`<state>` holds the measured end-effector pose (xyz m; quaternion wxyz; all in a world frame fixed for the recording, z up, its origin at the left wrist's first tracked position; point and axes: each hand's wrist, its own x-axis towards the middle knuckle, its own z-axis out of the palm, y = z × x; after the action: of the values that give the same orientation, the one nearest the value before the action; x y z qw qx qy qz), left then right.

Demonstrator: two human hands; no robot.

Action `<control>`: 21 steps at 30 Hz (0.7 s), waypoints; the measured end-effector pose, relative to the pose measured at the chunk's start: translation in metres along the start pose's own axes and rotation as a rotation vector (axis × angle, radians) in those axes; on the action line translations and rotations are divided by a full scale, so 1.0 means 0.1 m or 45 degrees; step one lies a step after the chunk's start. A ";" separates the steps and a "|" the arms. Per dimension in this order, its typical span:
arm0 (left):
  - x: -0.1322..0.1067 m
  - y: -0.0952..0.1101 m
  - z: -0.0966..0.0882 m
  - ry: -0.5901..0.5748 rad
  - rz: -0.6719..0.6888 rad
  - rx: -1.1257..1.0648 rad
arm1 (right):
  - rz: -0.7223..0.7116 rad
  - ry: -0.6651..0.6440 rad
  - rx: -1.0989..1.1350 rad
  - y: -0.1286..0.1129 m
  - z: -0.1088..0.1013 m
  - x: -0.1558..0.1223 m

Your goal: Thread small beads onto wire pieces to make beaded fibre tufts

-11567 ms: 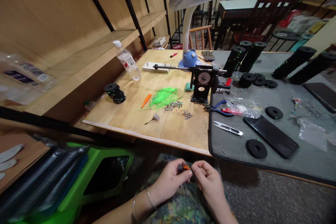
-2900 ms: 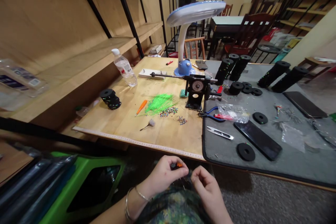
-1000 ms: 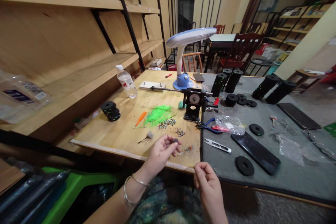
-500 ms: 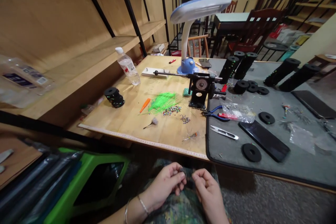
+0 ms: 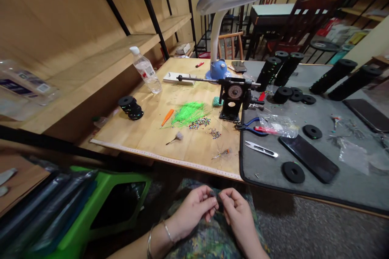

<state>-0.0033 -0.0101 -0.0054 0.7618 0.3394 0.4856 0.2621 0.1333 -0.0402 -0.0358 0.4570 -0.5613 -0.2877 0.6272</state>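
Note:
My left hand (image 5: 194,209) and my right hand (image 5: 235,213) meet over my lap, below the front edge of the wooden table (image 5: 152,129). Both pinch a tiny dark thing (image 5: 216,202) between their fingertips; it is too small to name. A small orange-tipped piece (image 5: 223,153) lies on the table near the edge, just above my hands. Further back lie a heap of green strands (image 5: 187,112), coloured beads (image 5: 199,122) and a black hand-crank machine (image 5: 234,99).
A grey mat (image 5: 319,149) on the right carries snips (image 5: 261,149), blue pliers (image 5: 252,126), a phone (image 5: 308,158), black discs and black rolls. A desk lamp (image 5: 226,12) and water bottle (image 5: 146,71) stand at the back. A green stool (image 5: 100,206) sits at my left.
My left hand reached up to the table edge and left the orange-tipped piece there. Both hands came back down to my lap and now pinch together.

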 end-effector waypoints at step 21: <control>0.08 -0.10 0.00 0.028 0.020 -0.082 | -0.033 -0.008 -0.017 0.02 0.02 0.00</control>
<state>0.0001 -0.0109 -0.0180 0.7648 0.3155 0.4827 0.2873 0.1311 -0.0411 -0.0374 0.4603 -0.5586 -0.3005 0.6211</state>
